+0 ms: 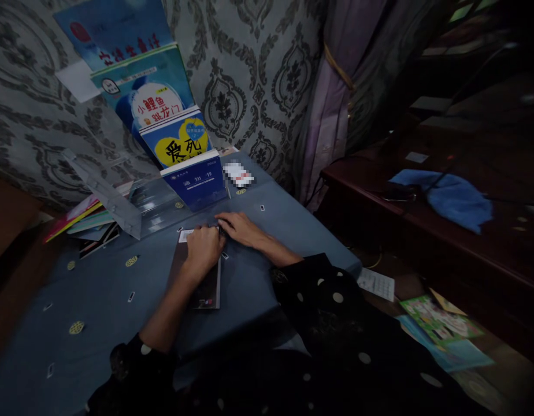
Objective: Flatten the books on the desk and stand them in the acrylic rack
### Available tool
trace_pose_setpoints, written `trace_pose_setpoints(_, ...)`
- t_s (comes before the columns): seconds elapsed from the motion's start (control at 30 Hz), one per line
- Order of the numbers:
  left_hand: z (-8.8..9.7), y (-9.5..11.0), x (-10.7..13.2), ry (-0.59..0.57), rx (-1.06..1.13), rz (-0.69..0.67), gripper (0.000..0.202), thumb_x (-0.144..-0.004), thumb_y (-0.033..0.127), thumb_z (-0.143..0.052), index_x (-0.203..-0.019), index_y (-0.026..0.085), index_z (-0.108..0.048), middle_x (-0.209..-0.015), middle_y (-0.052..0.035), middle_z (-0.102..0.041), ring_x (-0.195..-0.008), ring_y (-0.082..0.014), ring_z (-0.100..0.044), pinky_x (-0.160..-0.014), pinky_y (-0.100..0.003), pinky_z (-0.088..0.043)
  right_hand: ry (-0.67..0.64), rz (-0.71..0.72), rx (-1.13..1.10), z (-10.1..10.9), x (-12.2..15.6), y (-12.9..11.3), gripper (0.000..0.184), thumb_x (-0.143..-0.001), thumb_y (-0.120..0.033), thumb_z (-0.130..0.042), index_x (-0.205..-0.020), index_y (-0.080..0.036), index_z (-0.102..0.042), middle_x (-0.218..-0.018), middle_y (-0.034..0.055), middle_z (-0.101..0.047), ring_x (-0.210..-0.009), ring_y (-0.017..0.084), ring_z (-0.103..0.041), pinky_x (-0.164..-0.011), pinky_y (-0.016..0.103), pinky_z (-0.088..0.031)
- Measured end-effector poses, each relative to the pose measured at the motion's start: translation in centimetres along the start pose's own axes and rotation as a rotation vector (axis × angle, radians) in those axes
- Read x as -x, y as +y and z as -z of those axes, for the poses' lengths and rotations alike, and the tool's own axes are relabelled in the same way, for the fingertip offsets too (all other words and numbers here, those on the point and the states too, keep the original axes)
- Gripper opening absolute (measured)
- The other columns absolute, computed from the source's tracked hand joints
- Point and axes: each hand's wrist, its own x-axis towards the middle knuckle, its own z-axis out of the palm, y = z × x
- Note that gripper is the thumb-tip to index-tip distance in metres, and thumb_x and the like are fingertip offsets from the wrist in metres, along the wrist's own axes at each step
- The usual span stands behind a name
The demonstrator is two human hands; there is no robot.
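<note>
A dark booklet (206, 289) lies flat on the blue tablecloth (119, 300) in front of me. My left hand (203, 248) rests on its upper part with the fingers curled down against the cover. My right hand (240, 227) lies just right of it, fingers stretched flat toward the booklet's top edge, where a small dark thing sits between the two hands. I cannot make out what that small thing is.
A clear acrylic stand (119, 202) at the back holds several blue and yellow books (163, 110), with more books (85, 222) stacked flat at its left. A small card (237, 174) lies near the wall. A dark wooden bench (423, 231) with a blue cloth (453, 199) stands right; papers (440, 323) lie on the floor.
</note>
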Motion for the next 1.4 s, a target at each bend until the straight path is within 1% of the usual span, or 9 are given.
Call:
trace_pose_setpoints(0.17,-0.4,-0.2,0.2,0.046,0.013,-0.028,0.036,-0.099,0.031,-0.046,-0.108,0.012,-0.075,-0.109,-0.0184,-0.072,-0.100,-0.0334,-0.070,-0.079,-0.041,-0.056,-0.121,-0.011,0.291,0.3,0.4,-1.3,0.029,-0.103,-0.021,-0.045,-0.116,-0.016,-0.069,-0.104,0.0109,-0.075,-0.099,0.021,-0.068,-0.086,0.030,-0.048)
trace_pose_setpoints(0.3,-1.5,-3.5,1.7,0.043,0.182,-0.229,0.040,-0.100,0.043,-0.053,-0.122,0.015,-0.070,-0.128,-0.0165,-0.068,-0.121,-0.0335,-0.063,-0.098,-0.046,-0.053,-0.161,-0.019,0.430,0.7,0.9,-2.5,0.031,-0.104,-0.027,-0.041,-0.115,-0.017,-0.069,-0.102,0.0123,-0.073,-0.100,0.023,-0.067,-0.086,0.033,-0.047)
trace_pose_setpoints(0.43,-3.0,-8.7,5.9,-0.100,0.421,-0.607,0.067,-0.091,0.056,-0.064,-0.148,0.023,-0.049,-0.159,-0.0112,-0.041,-0.147,-0.0279,-0.039,-0.115,-0.045,-0.041,-0.187,0.062,0.489,0.5,1.5,-3.3,0.029,-0.103,-0.030,-0.047,-0.118,-0.014,-0.066,-0.106,0.0148,-0.074,-0.112,0.028,-0.062,-0.100,0.041,-0.042)
trace_pose_setpoints(0.57,-4.1,-11.0,10.4,-0.118,0.406,-0.660,0.089,-0.088,0.055,-0.069,-0.160,0.031,-0.023,-0.166,-0.0092,-0.025,-0.153,-0.0284,-0.025,-0.120,-0.051,-0.035,-0.193,0.164,0.466,-0.3,1.5,-3.1,0.038,-0.099,-0.035,-0.056,-0.130,-0.013,-0.060,-0.118,0.0165,-0.072,-0.121,0.031,-0.059,-0.105,0.047,-0.038)
trace_pose_setpoints(0.63,-4.9,-10.5,11.4,-0.060,0.355,-0.617,0.083,-0.093,0.046,-0.065,-0.161,0.031,-0.019,-0.166,-0.0094,-0.026,-0.154,-0.0275,-0.024,-0.120,-0.051,-0.034,-0.202,0.198,0.447,-1.0,1.0,-2.6,0.041,-0.099,-0.035,-0.058,-0.134,-0.014,-0.058,-0.128,0.0168,-0.069,-0.126,0.031,-0.056,-0.107,0.047,-0.037)
trace_pose_setpoints(0.73,-6.3,-8.6,11.5,0.088,0.282,-0.533,0.063,-0.100,0.038,-0.055,-0.157,0.024,-0.031,-0.162,-0.0133,-0.036,-0.151,-0.0275,-0.031,-0.119,-0.051,-0.035,-0.211,0.201,0.428,-2.1,-0.2,-1.6,0.041,-0.099,-0.033,-0.055,-0.137,-0.017,-0.057,-0.144,0.0149,-0.059,-0.133,0.031,-0.052,-0.109,0.049,-0.036)
trace_pose_setpoints(0.9,-7.4,-6.1,11.1,0.287,0.244,-0.426,0.049,-0.101,0.040,-0.049,-0.144,0.017,-0.049,-0.149,-0.0174,-0.052,-0.143,-0.0307,-0.044,-0.113,-0.053,-0.041,-0.202,0.191,0.388,-3.6,-1.3,-0.8,0.038,-0.101,-0.029,-0.051,-0.138,-0.019,-0.058,-0.151,0.0109,-0.053,-0.141,0.030,-0.045,-0.113,0.051,-0.035)
trace_pose_setpoints(1.13,-6.8,-5.0,11.5,0.416,0.253,-0.445,0.036,-0.101,0.035,-0.050,-0.130,0.016,-0.060,-0.126,-0.0146,-0.068,-0.121,-0.0283,-0.063,-0.101,-0.047,-0.053,-0.171,0.222,0.319,-3.9,0.3,-0.9,0.035,-0.100,-0.024,-0.052,-0.133,-0.019,-0.062,-0.145,0.0107,-0.060,-0.142,0.027,-0.044,-0.114,0.050,-0.035)
trace_pose_setpoints(1.4,-7.2,-5.0,11.5,0.473,0.229,-0.492,0.031,-0.103,0.030,-0.048,-0.120,0.013,-0.067,-0.123,-0.0147,-0.071,-0.122,-0.0277,-0.064,-0.100,-0.043,-0.056,-0.224,0.183,0.202,-2.9,3.6,-1.5,0.041,-0.098,-0.029,-0.056,-0.138,-0.016,-0.060,-0.150,0.0122,-0.054,-0.143,0.027,-0.044,-0.117,0.049,-0.033)
